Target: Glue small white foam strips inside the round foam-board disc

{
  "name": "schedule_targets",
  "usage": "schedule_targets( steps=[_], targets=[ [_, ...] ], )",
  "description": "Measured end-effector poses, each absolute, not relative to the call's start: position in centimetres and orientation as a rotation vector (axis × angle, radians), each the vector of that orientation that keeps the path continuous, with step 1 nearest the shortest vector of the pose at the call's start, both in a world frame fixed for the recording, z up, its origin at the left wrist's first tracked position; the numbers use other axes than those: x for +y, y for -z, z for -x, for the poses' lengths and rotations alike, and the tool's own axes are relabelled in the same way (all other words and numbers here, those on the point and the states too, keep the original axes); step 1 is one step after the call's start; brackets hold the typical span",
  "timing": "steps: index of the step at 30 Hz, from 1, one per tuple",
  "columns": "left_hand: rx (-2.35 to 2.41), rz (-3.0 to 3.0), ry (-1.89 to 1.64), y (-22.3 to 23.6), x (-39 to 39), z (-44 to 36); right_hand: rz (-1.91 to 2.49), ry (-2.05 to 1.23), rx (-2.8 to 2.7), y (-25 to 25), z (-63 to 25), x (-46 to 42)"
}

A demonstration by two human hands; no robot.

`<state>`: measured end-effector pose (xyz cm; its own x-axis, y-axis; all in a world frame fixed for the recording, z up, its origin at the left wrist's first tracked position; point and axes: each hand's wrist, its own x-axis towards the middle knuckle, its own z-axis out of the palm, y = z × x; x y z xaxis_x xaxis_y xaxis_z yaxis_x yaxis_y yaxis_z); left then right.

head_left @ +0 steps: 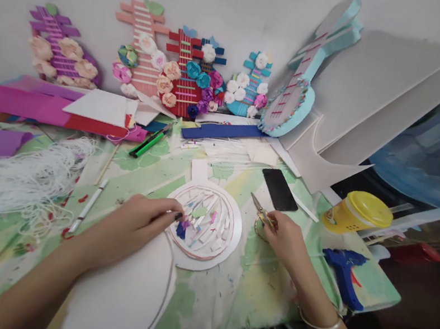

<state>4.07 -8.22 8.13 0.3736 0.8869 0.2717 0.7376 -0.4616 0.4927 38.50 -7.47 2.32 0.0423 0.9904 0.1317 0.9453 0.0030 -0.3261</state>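
Note:
My right hand (286,238) grips a small pair of scissors (262,210) with gold-coloured handles, the blades pointing up and left over the table. My left hand (149,217) is closed in a pinch at the left edge of a round white board piece (237,227) with a short neck. A small dark spot shows at its fingertips, too small to name. Inside the round rim lie paper scraps (203,232) in white, blue, pink and green. Under my left forearm lies a larger white rounded board (120,294).
Decorated paper lutes (184,79) lean along the wall. A phone (279,189), a yellow-lidded tub (365,210) and a blue glue gun (345,274) lie right. White cord (17,180), a marker (88,206) and a green cutter knife (149,143) lie left.

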Motion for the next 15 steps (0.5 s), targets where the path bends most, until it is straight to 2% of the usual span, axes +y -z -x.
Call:
schedule_targets(
  steps=[3,7,10,13,15],
  targets=[
    [1.373,-2.390,-0.273,-6.9,-5.8,-6.3,1.965,0.021,-1.886,-2.4,-40.7,-9.8],
    [1.479,-2.401,-0.076,-4.7,-5.6,-5.8,2.288,0.348,-1.607,-1.9,-45.4,-13.9],
    [1.491,-2.488,-0.249,-4.2,-5.4,-5.7,2.612,0.355,-1.274,-0.9,-48.1,-16.3],
    [1.336,-2.533,-0.549,-4.0,-4.7,-7.9,2.608,0.255,-1.240,0.2,-49.1,-17.3],
    [1.325,-2.499,-0.617,-3.7,-4.2,-10.1,2.597,0.170,-1.186,0.5,-49.3,-17.4]
  ],
)
